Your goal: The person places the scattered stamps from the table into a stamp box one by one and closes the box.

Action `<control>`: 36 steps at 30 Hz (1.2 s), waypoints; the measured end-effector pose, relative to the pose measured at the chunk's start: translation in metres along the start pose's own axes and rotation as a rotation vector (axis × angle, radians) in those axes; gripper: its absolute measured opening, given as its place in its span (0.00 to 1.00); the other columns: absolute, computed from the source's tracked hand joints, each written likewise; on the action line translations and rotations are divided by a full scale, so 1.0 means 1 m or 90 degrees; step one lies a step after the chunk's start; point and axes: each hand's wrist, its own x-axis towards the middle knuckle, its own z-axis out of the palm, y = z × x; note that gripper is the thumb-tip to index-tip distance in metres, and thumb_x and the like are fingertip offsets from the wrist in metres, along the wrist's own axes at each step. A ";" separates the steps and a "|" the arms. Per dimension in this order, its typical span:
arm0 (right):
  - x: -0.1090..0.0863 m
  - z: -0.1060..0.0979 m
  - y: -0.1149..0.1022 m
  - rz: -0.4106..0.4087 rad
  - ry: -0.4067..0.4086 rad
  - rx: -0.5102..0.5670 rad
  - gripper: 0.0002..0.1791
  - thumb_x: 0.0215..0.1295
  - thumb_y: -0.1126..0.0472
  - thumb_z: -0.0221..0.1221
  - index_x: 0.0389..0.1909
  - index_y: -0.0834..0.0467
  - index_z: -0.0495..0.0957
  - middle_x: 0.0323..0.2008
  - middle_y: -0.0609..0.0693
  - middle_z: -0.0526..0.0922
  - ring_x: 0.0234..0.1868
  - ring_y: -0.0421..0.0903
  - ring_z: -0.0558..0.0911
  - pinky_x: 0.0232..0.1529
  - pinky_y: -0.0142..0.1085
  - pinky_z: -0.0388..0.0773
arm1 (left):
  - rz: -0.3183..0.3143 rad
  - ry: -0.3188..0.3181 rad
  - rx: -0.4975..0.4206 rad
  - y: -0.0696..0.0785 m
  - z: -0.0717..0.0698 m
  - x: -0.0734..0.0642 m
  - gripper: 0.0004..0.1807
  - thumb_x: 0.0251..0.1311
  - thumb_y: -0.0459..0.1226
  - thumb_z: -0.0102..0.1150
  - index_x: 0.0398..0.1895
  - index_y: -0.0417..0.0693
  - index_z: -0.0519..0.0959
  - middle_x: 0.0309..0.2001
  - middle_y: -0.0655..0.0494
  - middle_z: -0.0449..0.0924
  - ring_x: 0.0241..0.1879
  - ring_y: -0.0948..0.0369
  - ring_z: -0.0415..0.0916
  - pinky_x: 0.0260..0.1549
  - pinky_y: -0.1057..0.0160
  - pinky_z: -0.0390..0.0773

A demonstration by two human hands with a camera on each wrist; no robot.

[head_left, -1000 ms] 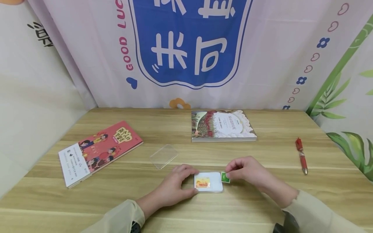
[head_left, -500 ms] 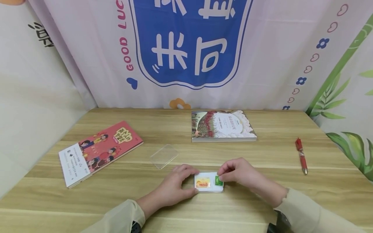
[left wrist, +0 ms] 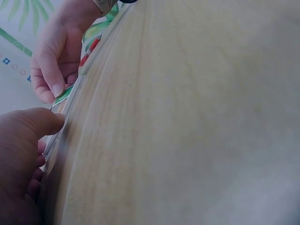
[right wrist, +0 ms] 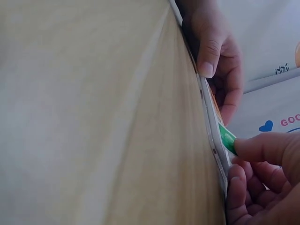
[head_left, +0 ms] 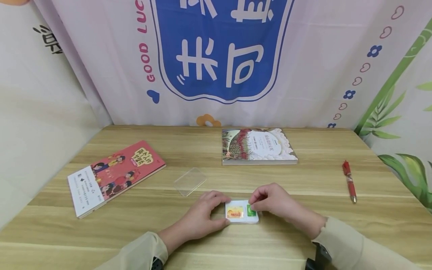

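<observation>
A small flat white case (head_left: 243,220) with clear edges lies on the table. My left hand (head_left: 200,215) grips its left end between thumb and fingers. On its left part sits a yellow-and-orange printed rectangle (head_left: 235,212). Above the right part my right hand (head_left: 275,202) pinches a small green stamp-like piece (head_left: 251,212). In the right wrist view the green piece (right wrist: 227,138) slants at the thumb tip, its lower edge at the white surface. A clear plastic cover (head_left: 190,182) lies apart, beyond the left hand.
A red picture book (head_left: 125,170) lies at the left of the wooden table (head_left: 189,247). Another illustrated book (head_left: 259,146) lies at the back. A red pen (head_left: 349,182) rests on the right. Printed curtains (head_left: 320,67) hang behind.
My right hand has moved left, carrying the green piece from beyond the case's right edge to over its right part. The left hand has stayed on the case.
</observation>
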 end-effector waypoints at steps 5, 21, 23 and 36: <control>0.001 0.000 0.000 0.002 -0.001 -0.010 0.05 0.49 0.69 0.64 0.29 0.65 0.80 0.25 0.49 0.77 0.27 0.42 0.70 0.25 0.31 0.69 | 0.003 -0.001 -0.001 0.000 0.000 0.000 0.26 0.51 0.44 0.65 0.55 0.50 0.74 0.54 0.58 0.71 0.57 0.57 0.64 0.56 0.49 0.66; 0.005 0.000 -0.001 -0.017 0.017 -0.027 0.07 0.46 0.72 0.64 0.28 0.65 0.78 0.26 0.50 0.77 0.29 0.44 0.72 0.28 0.30 0.71 | -0.006 -0.011 -0.007 0.001 -0.002 0.004 0.26 0.51 0.44 0.64 0.56 0.51 0.73 0.54 0.57 0.70 0.57 0.56 0.64 0.56 0.48 0.66; 0.005 0.000 -0.001 -0.017 0.018 -0.025 0.07 0.46 0.72 0.64 0.29 0.65 0.78 0.26 0.50 0.77 0.30 0.44 0.72 0.29 0.30 0.71 | -0.005 -0.012 -0.009 0.001 -0.003 0.004 0.26 0.52 0.44 0.64 0.56 0.51 0.73 0.54 0.57 0.70 0.57 0.56 0.64 0.56 0.48 0.66; 0.011 -0.018 -0.023 -0.036 -0.012 -0.085 0.08 0.52 0.64 0.64 0.33 0.62 0.80 0.30 0.49 0.79 0.32 0.43 0.73 0.32 0.33 0.72 | -0.002 -0.022 -0.116 0.003 -0.014 0.003 0.28 0.52 0.39 0.64 0.58 0.46 0.71 0.56 0.53 0.68 0.56 0.55 0.67 0.57 0.48 0.67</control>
